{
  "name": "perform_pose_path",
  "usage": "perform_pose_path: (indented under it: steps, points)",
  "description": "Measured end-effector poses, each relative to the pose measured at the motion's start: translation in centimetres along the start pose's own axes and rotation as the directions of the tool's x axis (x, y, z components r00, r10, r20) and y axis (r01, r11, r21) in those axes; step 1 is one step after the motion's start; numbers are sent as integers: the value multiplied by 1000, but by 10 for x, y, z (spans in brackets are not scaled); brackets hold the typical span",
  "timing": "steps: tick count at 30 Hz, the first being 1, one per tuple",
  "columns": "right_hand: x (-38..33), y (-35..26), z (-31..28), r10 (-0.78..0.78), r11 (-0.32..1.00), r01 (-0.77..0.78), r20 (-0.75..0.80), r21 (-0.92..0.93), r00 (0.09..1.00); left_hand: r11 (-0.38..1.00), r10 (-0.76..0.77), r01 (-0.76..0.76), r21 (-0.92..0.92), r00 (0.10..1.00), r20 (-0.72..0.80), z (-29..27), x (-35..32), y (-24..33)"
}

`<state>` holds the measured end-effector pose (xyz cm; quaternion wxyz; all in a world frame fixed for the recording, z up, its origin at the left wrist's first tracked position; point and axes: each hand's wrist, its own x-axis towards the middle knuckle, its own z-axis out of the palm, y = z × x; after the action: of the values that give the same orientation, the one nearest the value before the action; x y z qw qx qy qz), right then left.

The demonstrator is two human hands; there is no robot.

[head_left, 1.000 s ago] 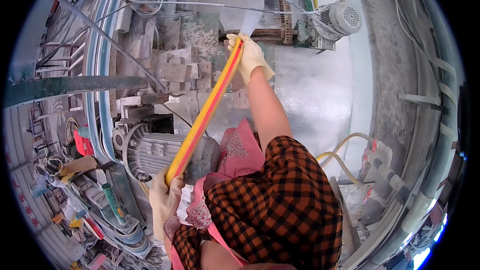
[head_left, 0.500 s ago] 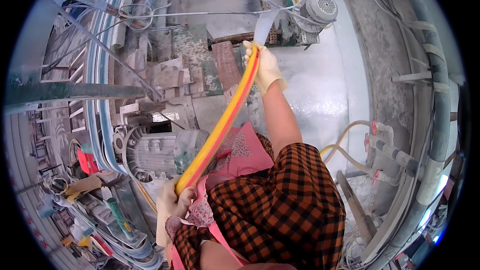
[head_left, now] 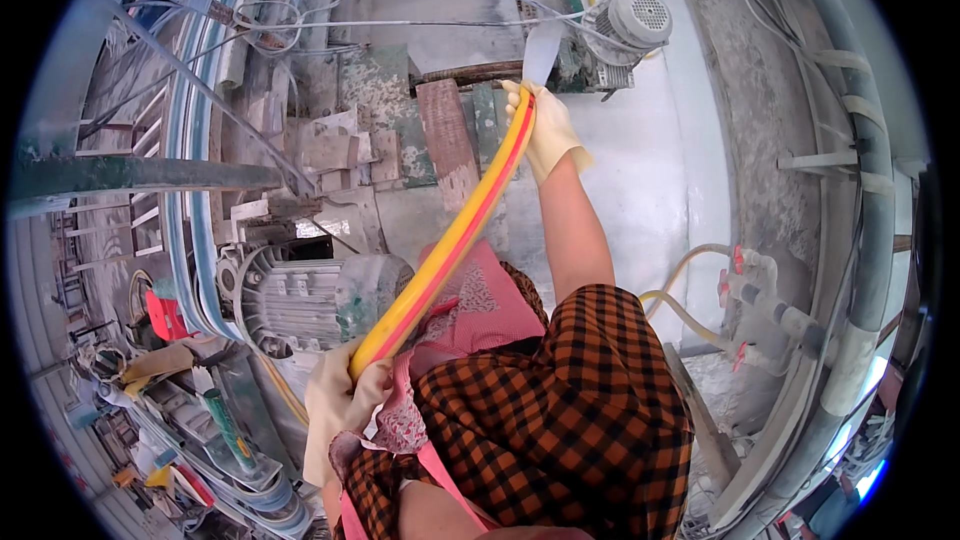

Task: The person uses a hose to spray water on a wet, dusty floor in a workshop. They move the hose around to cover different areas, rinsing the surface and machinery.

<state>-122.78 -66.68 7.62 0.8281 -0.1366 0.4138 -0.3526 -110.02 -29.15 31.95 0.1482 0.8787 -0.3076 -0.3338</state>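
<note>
A yellow hose [head_left: 455,235] with a red stripe runs slantwise between my two gloved hands. Near its far end, my right hand [head_left: 545,127], in a cream rubber glove, is closed around the hose. A flat whitish spray of water [head_left: 541,50] fans out beyond that hand, over the machinery. My left hand [head_left: 345,390], also in a cream glove, grips the hose low down, close to my pink apron [head_left: 480,305]. Past the left hand the rest of the hose is mostly hidden.
A large grey motor [head_left: 300,300] lies left of the hose, beside striped belts [head_left: 185,240]. A smaller motor [head_left: 640,18] stands at the far right of the spray. Valves with red handles [head_left: 738,260] sit at right. Cables [head_left: 430,22] cross overhead, and wet whitish floor [head_left: 640,200] shows at right.
My right hand and the hose's far end have shifted slightly to the right, and the spray has moved with them. Both hands keep their hold.
</note>
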Motion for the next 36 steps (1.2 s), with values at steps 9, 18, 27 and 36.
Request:
perform_pose_path:
  steps: [9, 18, 27, 36]
  points:
    - [-5, -6, -11, -53, 998, 56, -111, 24, 992, 996, 23, -15, -93, 996, 86, -3, 3, 18]
    - [12, -24, -8, 34, 999, -34, -53, 3, 998, 997, 8, -1, -76, 996, 94, 1, 8, 21]
    - [19, -43, -10, -54, 979, 43, -47, -201, 997, 999, 1, 2, -44, 997, 76, 18, 26, 3]
    - [32, -37, -24, 4, 989, -21, -112, -147, 994, 998, 53, -55, 19, 996, 77, 16, 35, 24]
